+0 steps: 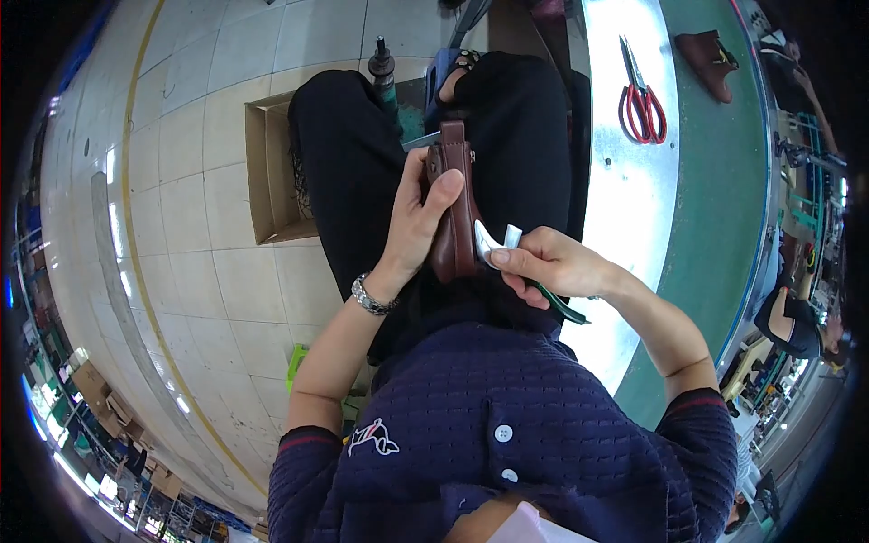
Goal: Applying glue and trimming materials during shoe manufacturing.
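Note:
My left hand [415, 217] is closed round a brown leather boot [455, 237], with its thumb pressed on the near side. The boot stands above my lap, its stitched collar and pull tab pointing away from me. In my right hand [559, 264], a small hand tool [485, 241] is gripped, with a curved white end and a thin dark green handle. That white end lies against the boot's right side; whether it touches the leather I cannot tell. A small white piece sticks up beside my right fingers. My left fingertips are hidden behind the boot.
Red-handled scissors [642, 113] lie on the metal table [625, 195] at my right. Beyond it, another brown boot [709, 65] rests on a green belt [715, 172]. An open cardboard box [264, 181] sits left of my knee, near a dark green post-like tool [384, 77].

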The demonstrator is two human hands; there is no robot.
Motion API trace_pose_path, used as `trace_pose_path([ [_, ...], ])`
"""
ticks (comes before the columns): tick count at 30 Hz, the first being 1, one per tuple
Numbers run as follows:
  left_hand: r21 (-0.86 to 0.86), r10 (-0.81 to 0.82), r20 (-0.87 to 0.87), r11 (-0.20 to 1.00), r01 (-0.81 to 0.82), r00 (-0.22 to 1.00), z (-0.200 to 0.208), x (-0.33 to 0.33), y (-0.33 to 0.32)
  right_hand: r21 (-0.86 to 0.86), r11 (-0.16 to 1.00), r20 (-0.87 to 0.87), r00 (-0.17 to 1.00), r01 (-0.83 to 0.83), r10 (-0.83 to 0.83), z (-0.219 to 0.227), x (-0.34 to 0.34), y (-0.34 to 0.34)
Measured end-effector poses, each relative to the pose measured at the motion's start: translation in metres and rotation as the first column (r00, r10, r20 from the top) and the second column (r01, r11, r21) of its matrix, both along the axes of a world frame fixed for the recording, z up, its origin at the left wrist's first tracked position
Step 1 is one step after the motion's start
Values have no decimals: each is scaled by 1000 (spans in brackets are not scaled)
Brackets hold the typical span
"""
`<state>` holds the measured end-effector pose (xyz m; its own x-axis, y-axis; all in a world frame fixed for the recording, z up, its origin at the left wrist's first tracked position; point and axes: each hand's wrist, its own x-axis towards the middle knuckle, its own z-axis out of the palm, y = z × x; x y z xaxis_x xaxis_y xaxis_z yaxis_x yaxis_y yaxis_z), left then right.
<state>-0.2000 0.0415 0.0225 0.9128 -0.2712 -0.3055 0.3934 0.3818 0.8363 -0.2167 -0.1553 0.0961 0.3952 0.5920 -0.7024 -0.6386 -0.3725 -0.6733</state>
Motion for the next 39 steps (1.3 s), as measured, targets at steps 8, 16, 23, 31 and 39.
trace_pose_path([
  [8, 18, 7, 0, 1000, -7, 1000, 2, -7, 1, -252, 890, 146, 895, -379, 422, 24, 30, 10],
  [16, 39, 24, -22, 999, -23, 999, 2, -2, 2, -318, 895, -25, 947, -312, 321, 31, 31, 18],
  [23, -40, 3, -75, 999, -6, 997, 7, 15, -4, -560, 819, 476, 762, -123, 440, 27, 9, 16],
  [31, -22, -39, -32, 999, 38, 999, -9, 21, 3, -332, 889, 282, 932, 316, -226, -5, -23, -29],
  [39, -168, -37, -161, 986, 9, 986, -35, 34, 2, -793, 369, 590, 764, 486, 262, -43, -73, -110],
])
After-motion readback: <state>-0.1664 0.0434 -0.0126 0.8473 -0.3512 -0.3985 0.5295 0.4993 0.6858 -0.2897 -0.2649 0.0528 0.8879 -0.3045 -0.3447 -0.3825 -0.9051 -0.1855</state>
